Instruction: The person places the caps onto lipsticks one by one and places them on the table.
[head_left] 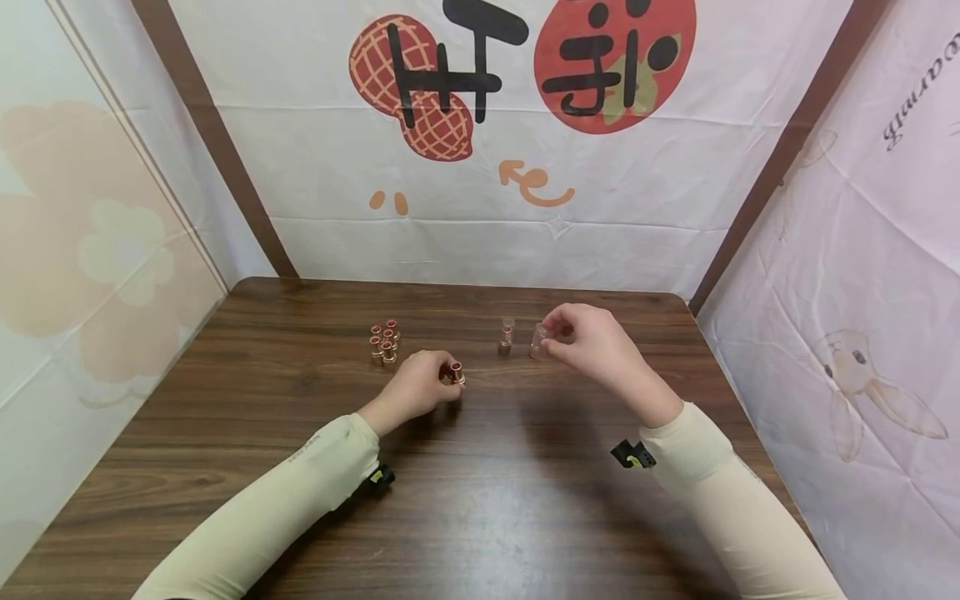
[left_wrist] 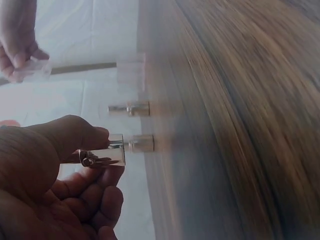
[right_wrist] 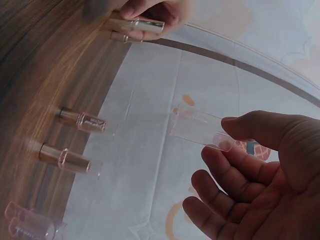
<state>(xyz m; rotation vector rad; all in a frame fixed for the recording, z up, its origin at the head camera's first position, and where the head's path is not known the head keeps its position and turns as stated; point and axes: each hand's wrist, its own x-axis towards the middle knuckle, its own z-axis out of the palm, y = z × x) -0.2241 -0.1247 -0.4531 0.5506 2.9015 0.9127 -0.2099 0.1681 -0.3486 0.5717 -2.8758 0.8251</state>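
Observation:
My left hand pinches a rose-gold lipstick tube between thumb and fingers, low over the table. In the left wrist view this lipstick tube sits at the fingertips. At the right, my right hand holds a clear cap by one end with thumb and index finger; its other fingers are loosely bent. Between the hands, slightly farther back, stands a lipstick with clear plastic around its top. Two standing lipsticks, one nearer and one with lettering, show in the right wrist view.
Several rose-gold lipstick tubes stand grouped left of my left hand. Clear pinkish pieces stand at the right wrist view's lower left. The brown wooden table meets a printed cloth wall at the back.

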